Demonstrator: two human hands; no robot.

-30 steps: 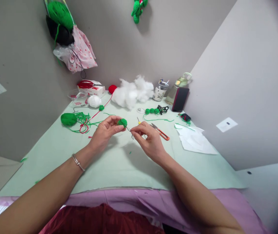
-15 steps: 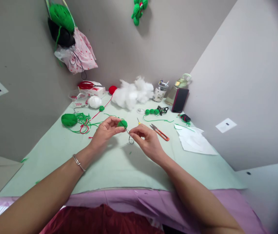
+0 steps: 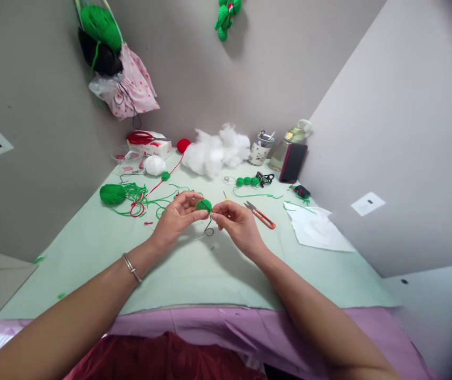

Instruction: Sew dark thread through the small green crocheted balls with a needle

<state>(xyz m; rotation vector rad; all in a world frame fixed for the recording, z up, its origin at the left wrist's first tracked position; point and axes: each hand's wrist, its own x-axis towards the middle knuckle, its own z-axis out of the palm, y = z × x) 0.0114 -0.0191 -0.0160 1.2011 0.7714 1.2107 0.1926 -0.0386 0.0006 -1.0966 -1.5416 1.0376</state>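
My left hand (image 3: 180,217) holds a small green crocheted ball (image 3: 204,205) between thumb and fingers above the middle of the table. At the ball's right edge, my right hand (image 3: 237,219) pinches a dark thread (image 3: 209,231), whose curled loop hangs below the fingertips. Whether a needle is in that pinch is too small to tell. Just beyond the right hand lies a thin tool (image 3: 226,196) with a yellow part, mostly hidden. Orange-handled thread snips (image 3: 260,215) rest to the right of that hand.
Green yarn (image 3: 113,195) lies in a tangle at left. White stuffing (image 3: 216,152) is heaped at the back, near a pen cup (image 3: 261,150), a bottle (image 3: 287,145) and a phone (image 3: 293,163). Joined green balls (image 3: 247,181) lie mid-table; white paper (image 3: 321,229) is at right.
My left hand has shifted slightly right with the ball. The right fingertips have come up against the ball's edge, and the hanging thread loop has swung a little left.
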